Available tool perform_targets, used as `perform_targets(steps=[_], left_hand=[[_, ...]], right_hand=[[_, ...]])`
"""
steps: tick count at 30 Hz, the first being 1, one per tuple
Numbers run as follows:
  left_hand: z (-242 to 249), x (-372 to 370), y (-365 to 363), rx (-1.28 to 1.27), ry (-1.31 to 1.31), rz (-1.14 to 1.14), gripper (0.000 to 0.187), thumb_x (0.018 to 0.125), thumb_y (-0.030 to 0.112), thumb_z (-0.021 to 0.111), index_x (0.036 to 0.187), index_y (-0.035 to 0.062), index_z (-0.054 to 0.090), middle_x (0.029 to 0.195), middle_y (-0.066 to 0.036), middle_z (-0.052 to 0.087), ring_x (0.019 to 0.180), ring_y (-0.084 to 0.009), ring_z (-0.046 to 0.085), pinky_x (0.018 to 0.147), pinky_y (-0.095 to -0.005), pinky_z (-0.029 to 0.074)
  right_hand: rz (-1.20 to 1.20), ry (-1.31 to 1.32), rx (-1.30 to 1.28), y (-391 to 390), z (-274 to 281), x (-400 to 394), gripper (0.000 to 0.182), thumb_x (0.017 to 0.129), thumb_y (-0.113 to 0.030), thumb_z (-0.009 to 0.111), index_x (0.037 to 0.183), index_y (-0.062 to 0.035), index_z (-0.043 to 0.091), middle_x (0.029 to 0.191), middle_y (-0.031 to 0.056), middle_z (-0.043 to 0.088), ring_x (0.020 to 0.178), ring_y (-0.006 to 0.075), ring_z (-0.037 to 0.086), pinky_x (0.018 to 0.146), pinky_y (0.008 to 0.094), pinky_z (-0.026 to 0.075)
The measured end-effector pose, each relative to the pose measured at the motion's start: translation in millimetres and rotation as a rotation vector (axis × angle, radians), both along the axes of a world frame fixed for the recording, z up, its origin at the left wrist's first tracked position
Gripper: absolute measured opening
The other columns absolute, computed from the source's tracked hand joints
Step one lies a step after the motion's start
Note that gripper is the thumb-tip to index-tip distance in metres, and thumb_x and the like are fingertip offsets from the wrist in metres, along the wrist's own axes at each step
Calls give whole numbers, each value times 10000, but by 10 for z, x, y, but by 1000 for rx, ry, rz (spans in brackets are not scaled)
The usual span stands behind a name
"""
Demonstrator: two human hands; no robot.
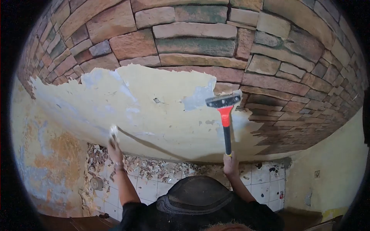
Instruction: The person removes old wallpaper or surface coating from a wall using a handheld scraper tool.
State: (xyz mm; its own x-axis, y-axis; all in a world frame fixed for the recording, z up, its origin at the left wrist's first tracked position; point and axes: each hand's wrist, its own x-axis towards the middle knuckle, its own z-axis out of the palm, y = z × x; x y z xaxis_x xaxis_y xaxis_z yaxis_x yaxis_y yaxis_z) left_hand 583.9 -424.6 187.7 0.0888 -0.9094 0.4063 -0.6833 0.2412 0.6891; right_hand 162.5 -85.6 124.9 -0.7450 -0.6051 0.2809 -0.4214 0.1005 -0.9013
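My right hand (231, 164) is closed around the lower end of a long-handled scraper (226, 134). It has a dark handle, a red neck and a wide black head. The head lies against the wall at the torn edge of the stone-patterned wallpaper (194, 46). Below that edge shows the bare, pale yellow wall (162, 104) with bluish-grey patches. My left hand (115, 150) is raised in front of this wall at the left, its fingers closed about a small whitish thing (113, 131), too blurred to name.
Torn wallpaper scraps (162, 169) lie heaped along the foot of the wall on the white tiled floor (266, 188). A round, beige object (96, 183) sits at the lower left. Side walls close in, the left one (50, 154) stained and peeling, the right one (327, 165) with a socket.
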Motion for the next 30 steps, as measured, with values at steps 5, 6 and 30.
perform_targets(steps=[5,6,30], left_hand=[[-1404,780,542,346,-349,155,332,911,228,531,1198,74,597,1189,-222,576,1153,-363,521,955,-439,430],[-1575,909,637,358,-369,139,332,911,228,531,1198,74,597,1189,-222,576,1153,-363,521,955,-439,430],[-2245,812,843,473,-633,327,594,812,180,524,1381,105,374,1114,-250,604,992,-404,599,825,-515,492]], right_hand=[[37,10,111,-93,296,-116,304,980,-260,430,1135,-5,484,866,213,543,766,398,558,658,455,452],[-8,102,89,-130,313,-125,313,986,-271,419,1129,-1,486,826,195,542,722,385,550,637,438,450],[-64,568,209,808,2086,-1246,264,829,-229,607,949,7,606,709,218,533,648,406,538,596,441,425]])
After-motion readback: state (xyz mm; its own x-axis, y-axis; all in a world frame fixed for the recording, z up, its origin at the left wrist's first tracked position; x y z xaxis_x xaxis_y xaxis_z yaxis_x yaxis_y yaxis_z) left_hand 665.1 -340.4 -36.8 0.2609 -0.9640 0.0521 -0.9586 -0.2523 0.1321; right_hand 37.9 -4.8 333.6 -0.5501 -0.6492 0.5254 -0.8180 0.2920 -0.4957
